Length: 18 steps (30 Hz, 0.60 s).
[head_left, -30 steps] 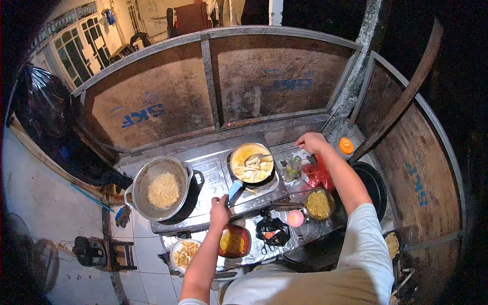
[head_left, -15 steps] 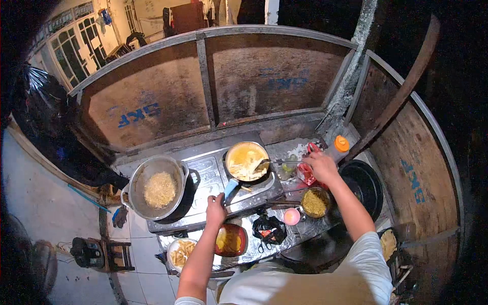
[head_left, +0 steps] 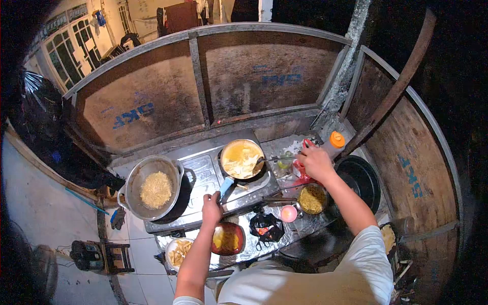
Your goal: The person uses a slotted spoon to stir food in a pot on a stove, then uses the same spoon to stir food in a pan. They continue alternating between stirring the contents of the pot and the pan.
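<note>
A frying pan (head_left: 243, 147) with a light-blue handle (head_left: 226, 185) sits on the right side of the stove, holding yellow liquid and pale strips of food. My left hand (head_left: 212, 209) is closed around the end of that handle. In my right hand (head_left: 316, 161) is a long, thin spatula (head_left: 278, 158), reaching leftward so its head dips into the pan's contents. Red plastic (head_left: 301, 172) lies just under and beside my right hand. To the left, a large metal wok (head_left: 133, 179) holds a pale golden mass frying in oil.
In front are a plate of fried strips (head_left: 175, 259), a red-rimmed dish (head_left: 241, 239), a black plastic bag (head_left: 266, 227), scissors (head_left: 262, 244), a pink cup (head_left: 288, 213) and a pot of yellowish food (head_left: 312, 199). An orange-capped bottle (head_left: 337, 140) and black tub (head_left: 373, 178) stand right; wooden panels (head_left: 277, 76) enclose the back.
The view has shifted slightly. My right hand has moved a little left with the spatula, whose head stays in the pan. My left hand keeps its hold on the handle.
</note>
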Motion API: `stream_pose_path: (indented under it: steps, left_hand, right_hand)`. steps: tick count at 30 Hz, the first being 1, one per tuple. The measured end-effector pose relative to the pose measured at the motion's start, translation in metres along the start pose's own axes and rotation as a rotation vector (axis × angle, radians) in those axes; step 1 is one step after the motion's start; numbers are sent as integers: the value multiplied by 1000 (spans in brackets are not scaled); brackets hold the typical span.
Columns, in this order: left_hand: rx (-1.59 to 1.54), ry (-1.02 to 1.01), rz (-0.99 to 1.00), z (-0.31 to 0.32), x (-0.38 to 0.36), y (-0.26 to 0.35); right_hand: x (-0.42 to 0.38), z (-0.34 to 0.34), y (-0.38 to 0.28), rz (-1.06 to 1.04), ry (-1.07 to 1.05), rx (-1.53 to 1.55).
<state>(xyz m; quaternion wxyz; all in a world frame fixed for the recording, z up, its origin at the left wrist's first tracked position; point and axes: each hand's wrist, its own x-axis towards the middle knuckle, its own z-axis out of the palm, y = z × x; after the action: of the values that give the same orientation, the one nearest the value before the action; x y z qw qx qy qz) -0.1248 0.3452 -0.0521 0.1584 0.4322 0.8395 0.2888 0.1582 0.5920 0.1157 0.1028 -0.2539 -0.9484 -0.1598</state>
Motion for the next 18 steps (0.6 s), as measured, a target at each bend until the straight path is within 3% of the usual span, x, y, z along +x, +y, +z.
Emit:
stream_pose_path:
  steps: [8, 11, 18]
  left_hand:
    - [-8, -4, -13, -6, -2, 4]
    - [-18, 4, 14, -2, 0, 0]
    - [-7, 5, 18, -6, -2, 5]
  right_hand:
    - [9, 11, -28, 48, -19, -66]
    - [13, 15, -35, 54, 98, -54]
    - [23, 33, -46, 102, 51, -81]
